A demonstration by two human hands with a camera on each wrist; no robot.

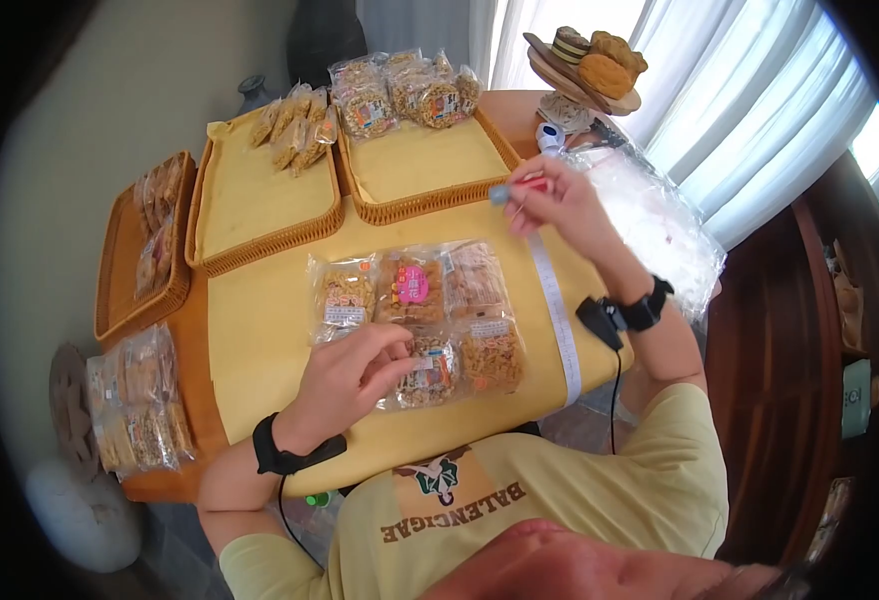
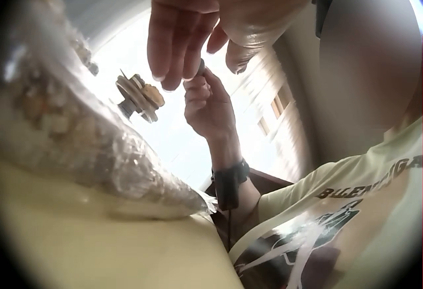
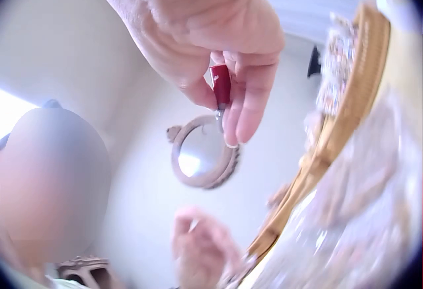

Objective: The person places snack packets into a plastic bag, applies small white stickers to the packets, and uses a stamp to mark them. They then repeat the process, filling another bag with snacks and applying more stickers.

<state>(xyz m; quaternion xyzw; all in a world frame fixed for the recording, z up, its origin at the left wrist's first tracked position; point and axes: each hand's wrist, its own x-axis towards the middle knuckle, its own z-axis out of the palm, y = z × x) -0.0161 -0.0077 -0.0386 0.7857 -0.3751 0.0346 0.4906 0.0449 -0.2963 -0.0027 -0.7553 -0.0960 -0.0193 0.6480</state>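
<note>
My right hand (image 1: 558,205) is raised over the table's right part, pinching a small red tool (image 3: 221,85) with a greyish end between thumb and fingers. Its exact kind is hard to tell. My left hand (image 1: 348,378) hovers at the lower left of the clear bagged snacks, fingers loosely bent and nothing seen between them. Closest to its fingertips is a nutty snack packet (image 1: 426,378). The bags lie in two rows: one has a pink round label (image 1: 413,284), another is a pale snack packet (image 1: 475,280). A long white printed strip (image 1: 557,320) lies right of them.
Wicker trays lined with yellow stand behind: a left tray (image 1: 260,262), a right tray (image 1: 435,208) and a smaller side tray (image 1: 110,280). Stacked packets (image 1: 142,400) sit at the left edge. Clear plastic bags (image 1: 650,215) lie at the right, near a pastry stand (image 1: 600,95).
</note>
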